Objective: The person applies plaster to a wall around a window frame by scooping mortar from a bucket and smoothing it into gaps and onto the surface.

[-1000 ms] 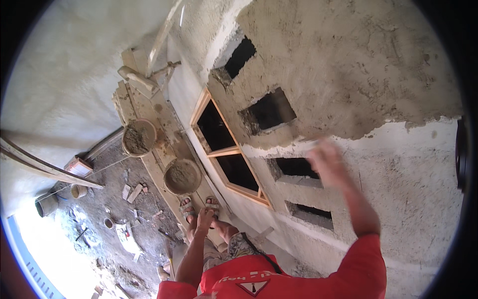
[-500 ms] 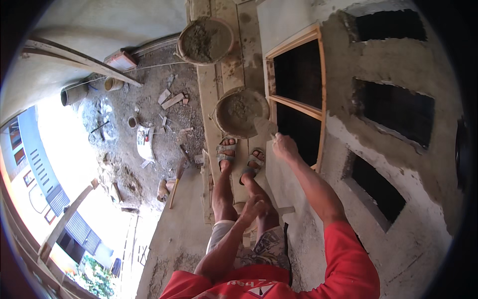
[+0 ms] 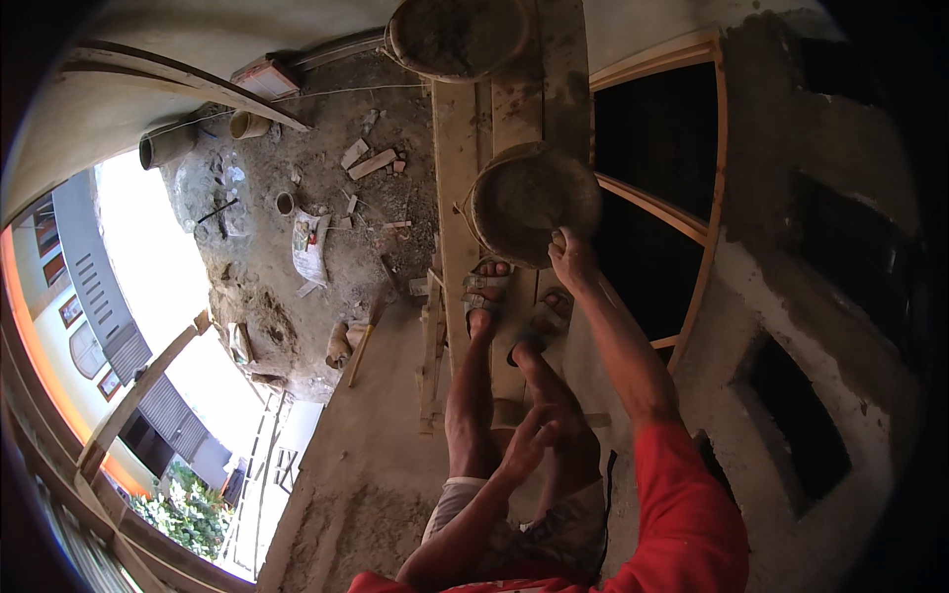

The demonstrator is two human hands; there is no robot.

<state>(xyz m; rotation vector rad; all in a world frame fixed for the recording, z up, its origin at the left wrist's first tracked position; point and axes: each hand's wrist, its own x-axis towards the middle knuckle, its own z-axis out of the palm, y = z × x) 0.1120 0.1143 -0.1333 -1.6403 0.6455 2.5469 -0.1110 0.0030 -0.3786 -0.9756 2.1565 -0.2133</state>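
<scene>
Two buckets stand on the planks (image 3: 455, 148), and the near bucket (image 3: 491, 193) has both of the person's hands on its near side. The right hand (image 3: 575, 261), one of two, is at the lower right rim of the near bucket, its fingers closed around the handle of one trowel (image 3: 560, 238); the trowel reaches down into that bucket (its blade is lost in the shadow there). The left hand (image 3: 532, 441) is well below the near bucket, over the person's right leg, fingers loosely bent; whether they pinch anything, or touch the leg, I cannot tell.

The far bucket (image 3: 403, 44) stands beyond the near bucket and a little to its left. Two sandals (image 3: 484, 283), one on each foot, are just below the near bucket. Right of it is one wooden window frame (image 3: 657, 210) with two dark panels, and farther right at least three dark wall openings (image 3: 796, 415). Well left of the near bucket lie one pale sack (image 3: 309, 255) and three round containers (image 3: 168, 148) on the ground.
</scene>
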